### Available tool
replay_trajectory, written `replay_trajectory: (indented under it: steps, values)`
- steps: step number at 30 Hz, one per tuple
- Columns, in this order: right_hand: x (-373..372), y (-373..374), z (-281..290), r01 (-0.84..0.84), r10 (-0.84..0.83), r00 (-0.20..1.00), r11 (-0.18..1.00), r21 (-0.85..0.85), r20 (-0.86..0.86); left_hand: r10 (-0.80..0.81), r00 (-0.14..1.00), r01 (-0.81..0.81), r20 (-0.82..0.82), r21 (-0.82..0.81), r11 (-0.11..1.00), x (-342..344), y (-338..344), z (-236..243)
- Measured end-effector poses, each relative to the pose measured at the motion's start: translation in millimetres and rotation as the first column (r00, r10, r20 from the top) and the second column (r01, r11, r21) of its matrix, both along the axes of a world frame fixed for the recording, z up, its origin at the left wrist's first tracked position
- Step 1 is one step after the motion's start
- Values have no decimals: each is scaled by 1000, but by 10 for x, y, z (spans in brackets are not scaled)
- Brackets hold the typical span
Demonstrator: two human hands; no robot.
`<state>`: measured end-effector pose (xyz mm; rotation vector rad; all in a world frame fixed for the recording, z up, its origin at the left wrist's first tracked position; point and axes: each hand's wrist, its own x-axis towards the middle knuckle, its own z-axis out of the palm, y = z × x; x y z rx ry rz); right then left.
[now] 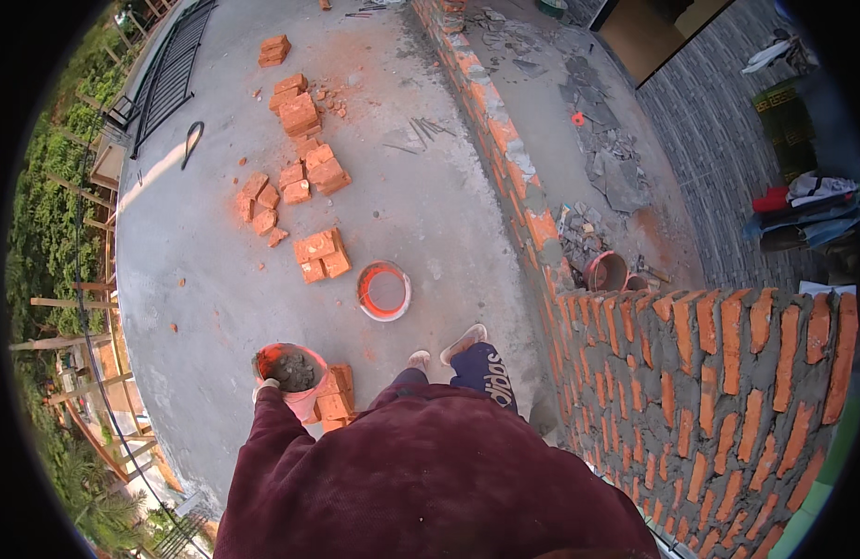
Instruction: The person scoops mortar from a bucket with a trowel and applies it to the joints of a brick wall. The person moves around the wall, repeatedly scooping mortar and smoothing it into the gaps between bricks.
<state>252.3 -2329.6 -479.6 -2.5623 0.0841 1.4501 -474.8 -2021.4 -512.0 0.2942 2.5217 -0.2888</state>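
Outdoors, brick wall (691, 373) edges grey concrete floor (206, 279); left fingers (271, 383) hold mortar bucket (306, 401); right fingers hidden.

Can read only bold white printed lettering (498, 374) running lengthwise down the outer side of the right leg of dark navy-blue fabric trousers (470, 372); can also see yellow marking (776, 99) on dark-green rectangular cloth (791, 130) at far right, too small to tell as letters or pattern.

Daylight falls on a grey concrete floor (202, 289) beside a brick wall (705, 401).
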Motion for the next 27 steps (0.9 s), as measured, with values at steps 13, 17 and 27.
replay_trajectory:
  steps: [13,17,27]
  values:
    - [1391,4099,-910,-455,438,872,890,-36,-217,407,566,-747,717,238,620,1201,648,-82]
    - [1836,5981,-727,-942,943,328,331,-61,57,344,579,-660,739,177,730,1561,1204,-64]
    - [1411,8572,-64,-828,797,558,515,220,233,459,459,-729,761,27,684,2061,2587,-388]
